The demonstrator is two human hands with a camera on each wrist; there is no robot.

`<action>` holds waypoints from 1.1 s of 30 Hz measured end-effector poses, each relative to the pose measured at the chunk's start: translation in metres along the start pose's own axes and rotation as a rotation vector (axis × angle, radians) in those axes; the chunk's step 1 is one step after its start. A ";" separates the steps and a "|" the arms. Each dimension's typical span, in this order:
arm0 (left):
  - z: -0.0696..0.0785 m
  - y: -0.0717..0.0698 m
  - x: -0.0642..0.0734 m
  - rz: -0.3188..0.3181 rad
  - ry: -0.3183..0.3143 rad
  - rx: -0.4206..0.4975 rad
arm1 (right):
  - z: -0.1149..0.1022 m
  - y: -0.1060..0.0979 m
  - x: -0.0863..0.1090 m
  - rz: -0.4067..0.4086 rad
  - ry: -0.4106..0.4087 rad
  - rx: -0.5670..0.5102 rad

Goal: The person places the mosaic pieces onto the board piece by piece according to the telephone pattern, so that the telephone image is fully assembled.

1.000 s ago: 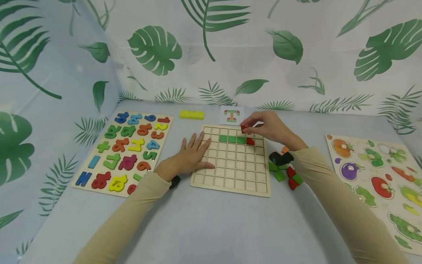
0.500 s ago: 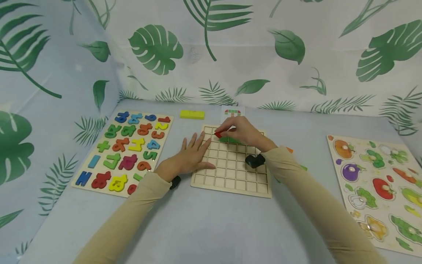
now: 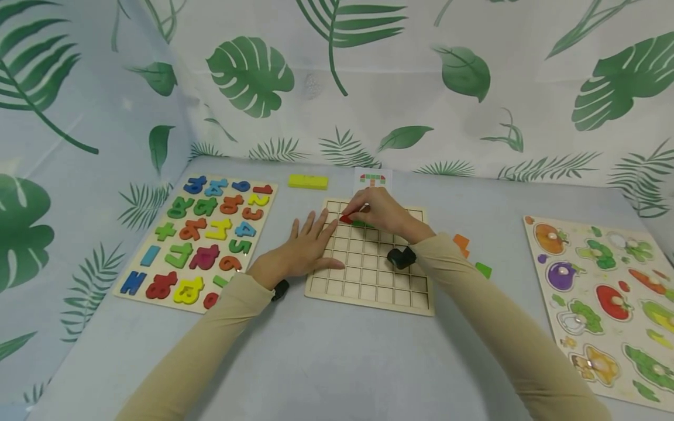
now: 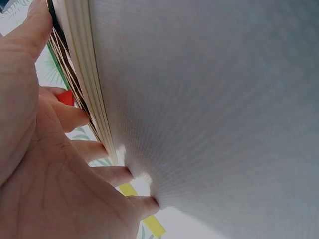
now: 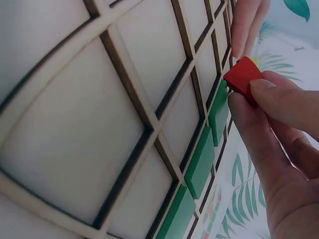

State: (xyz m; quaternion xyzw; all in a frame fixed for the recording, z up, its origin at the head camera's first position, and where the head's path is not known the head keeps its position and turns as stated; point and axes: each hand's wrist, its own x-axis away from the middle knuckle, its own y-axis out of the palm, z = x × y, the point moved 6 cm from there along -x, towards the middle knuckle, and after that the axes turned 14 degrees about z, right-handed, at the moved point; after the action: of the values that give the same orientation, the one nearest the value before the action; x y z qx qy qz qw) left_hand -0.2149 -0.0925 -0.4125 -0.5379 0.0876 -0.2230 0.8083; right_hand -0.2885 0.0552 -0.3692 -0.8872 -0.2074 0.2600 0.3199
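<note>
Red block (image 5: 241,77), thick, smooth, in right hand (image 3: 385,211)

I see a bright red block (image 5: 242,79), green tiles (image 5: 200,162) and a pale tan board (image 3: 368,276) patterned with a square grid. The bench (image 3: 326,362) looks blue-grey from my end, the sleeves (image 3: 492,313) plain beige, the bar (image 3: 308,182) yellow, the number puzzle (image 3: 157,268) multicoloured, and the white backdrop (image 3: 379,108) carries green leaf prints.

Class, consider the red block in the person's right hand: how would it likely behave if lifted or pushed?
The red block is probably stiff, showing no bend where the right hand pinches it. It seems light, being small enough for thumb and finger. Its flat-looking face suggests sliding sooner than rolling.
</note>
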 end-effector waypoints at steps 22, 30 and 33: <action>0.000 -0.001 0.001 0.002 -0.001 -0.001 | -0.013 0.012 -0.006 -0.084 -0.136 0.214; 0.000 0.000 0.000 0.000 -0.005 0.006 | -0.016 0.013 -0.006 -0.097 -0.148 0.266; 0.000 -0.001 0.001 0.000 -0.003 0.006 | -0.014 0.015 -0.007 -0.104 -0.136 0.267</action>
State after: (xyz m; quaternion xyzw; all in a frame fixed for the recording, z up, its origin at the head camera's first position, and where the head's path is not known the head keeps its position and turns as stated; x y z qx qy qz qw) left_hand -0.2148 -0.0933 -0.4121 -0.5356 0.0859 -0.2225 0.8101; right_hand -0.2825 0.0347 -0.3679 -0.8052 -0.2379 0.3277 0.4333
